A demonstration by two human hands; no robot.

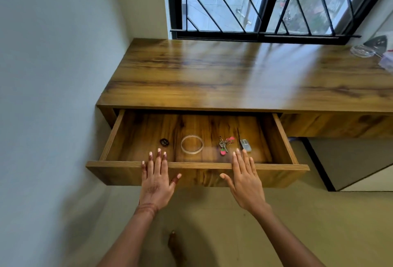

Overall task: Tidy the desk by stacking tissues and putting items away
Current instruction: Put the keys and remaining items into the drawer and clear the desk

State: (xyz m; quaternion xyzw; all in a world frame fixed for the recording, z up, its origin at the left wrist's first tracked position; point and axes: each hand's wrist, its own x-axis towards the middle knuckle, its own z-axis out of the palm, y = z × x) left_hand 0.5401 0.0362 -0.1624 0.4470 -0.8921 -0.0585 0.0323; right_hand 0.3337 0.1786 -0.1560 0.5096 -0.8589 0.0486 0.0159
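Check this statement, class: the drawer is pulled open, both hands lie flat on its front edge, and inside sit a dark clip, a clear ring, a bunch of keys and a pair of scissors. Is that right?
One detail is wrong: no scissors. The head view shows the open drawer holding a dark clip, a clear ring, a bunch of keys and a small clear box. The left hand and right hand lie flat on the front edge.

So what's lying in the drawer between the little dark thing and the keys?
A clear ring lies flat between the dark object and the keys, seen from the head view.
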